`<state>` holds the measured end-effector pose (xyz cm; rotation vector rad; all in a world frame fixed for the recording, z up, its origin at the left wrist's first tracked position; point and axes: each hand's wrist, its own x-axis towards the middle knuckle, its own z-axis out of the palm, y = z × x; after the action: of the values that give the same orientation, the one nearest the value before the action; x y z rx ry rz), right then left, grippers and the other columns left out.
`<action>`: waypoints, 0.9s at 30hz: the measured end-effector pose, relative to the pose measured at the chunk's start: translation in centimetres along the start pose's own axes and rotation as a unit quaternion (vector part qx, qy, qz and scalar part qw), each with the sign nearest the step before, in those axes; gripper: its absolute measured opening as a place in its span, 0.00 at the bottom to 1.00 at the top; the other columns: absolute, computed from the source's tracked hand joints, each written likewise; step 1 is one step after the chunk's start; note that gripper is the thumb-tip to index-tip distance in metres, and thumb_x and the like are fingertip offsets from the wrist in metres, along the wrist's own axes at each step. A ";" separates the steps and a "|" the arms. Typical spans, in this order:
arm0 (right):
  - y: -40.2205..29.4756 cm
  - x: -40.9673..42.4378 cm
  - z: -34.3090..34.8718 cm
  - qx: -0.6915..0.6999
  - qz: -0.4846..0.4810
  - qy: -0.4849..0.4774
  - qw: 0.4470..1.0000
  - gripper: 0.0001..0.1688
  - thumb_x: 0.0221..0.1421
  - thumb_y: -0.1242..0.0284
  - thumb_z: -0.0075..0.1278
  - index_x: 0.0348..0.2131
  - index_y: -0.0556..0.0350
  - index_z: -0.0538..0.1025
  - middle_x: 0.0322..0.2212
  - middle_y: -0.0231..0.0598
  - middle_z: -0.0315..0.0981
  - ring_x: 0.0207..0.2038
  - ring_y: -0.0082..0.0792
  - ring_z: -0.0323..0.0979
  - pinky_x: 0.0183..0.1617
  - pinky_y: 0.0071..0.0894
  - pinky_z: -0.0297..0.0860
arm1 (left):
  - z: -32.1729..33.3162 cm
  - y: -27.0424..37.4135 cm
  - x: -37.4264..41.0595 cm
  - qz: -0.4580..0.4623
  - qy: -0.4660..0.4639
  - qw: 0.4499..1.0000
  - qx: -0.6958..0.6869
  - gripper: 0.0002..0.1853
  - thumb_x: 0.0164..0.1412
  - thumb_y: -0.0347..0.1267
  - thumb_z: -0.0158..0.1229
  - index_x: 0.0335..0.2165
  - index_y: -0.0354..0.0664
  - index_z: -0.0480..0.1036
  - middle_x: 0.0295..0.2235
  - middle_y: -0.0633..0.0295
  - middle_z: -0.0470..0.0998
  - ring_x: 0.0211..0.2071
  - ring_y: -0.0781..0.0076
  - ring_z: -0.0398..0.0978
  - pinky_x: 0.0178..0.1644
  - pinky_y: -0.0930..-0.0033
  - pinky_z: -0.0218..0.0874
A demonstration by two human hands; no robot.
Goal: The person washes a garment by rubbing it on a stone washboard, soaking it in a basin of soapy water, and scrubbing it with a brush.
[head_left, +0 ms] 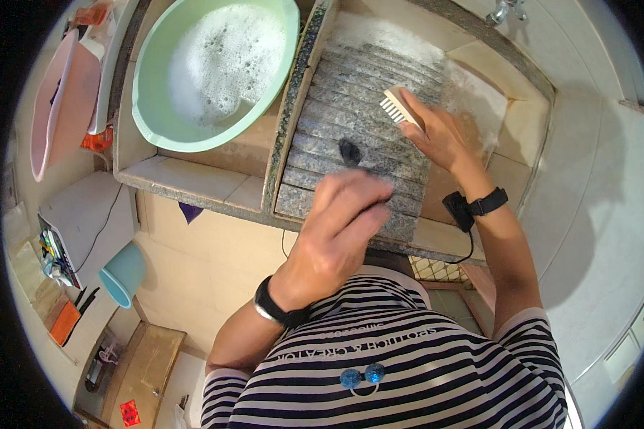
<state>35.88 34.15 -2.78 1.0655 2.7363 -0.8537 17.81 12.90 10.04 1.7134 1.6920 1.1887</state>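
Observation:
A scrubbing brush (pixel 402 109) with a pale back and white bristles is gripped in my right hand (pixel 443 131), raised over a ridged stone washboard (pixel 375 102) in the sink. Nearer to me, my left hand (pixel 343 225) hangs over the board's near edge with its fingers curled and slightly blurred; whether it holds anything cannot be made out. Just beyond its knuckles, a small dark cloth-like item (pixel 350 152) lies on the ridges. White suds (pixel 375 29) cover the far end of the washboard. Both wrists wear black bands.
In the left basin stands a green plastic tub (pixel 214 143) of foamy water. A stone-topped divider (pixel 287 118) separates the two basins. A metal tap (pixel 507 10) is at the upper right. Farther left are a pink basin (pixel 67 107) and a blue bucket (pixel 123 273). A cable hangs from the right wristband.

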 end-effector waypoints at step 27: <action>-3.2 2.1 0.0 -0.238 -0.046 -0.062 0.968 0.42 0.57 0.53 0.49 0.67 0.28 0.54 0.37 0.55 0.72 0.33 0.50 0.77 0.30 0.48 0.74 | 11.7 -9.5 -5.7 -0.159 0.016 0.979 0.129 0.17 0.43 0.17 0.55 0.36 0.33 0.78 0.47 0.55 0.78 0.48 0.52 0.70 0.50 0.53 0.62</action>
<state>32.24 33.46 -1.82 0.7649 2.6924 -0.2309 22.60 11.74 -5.26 1.4903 2.1202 0.8856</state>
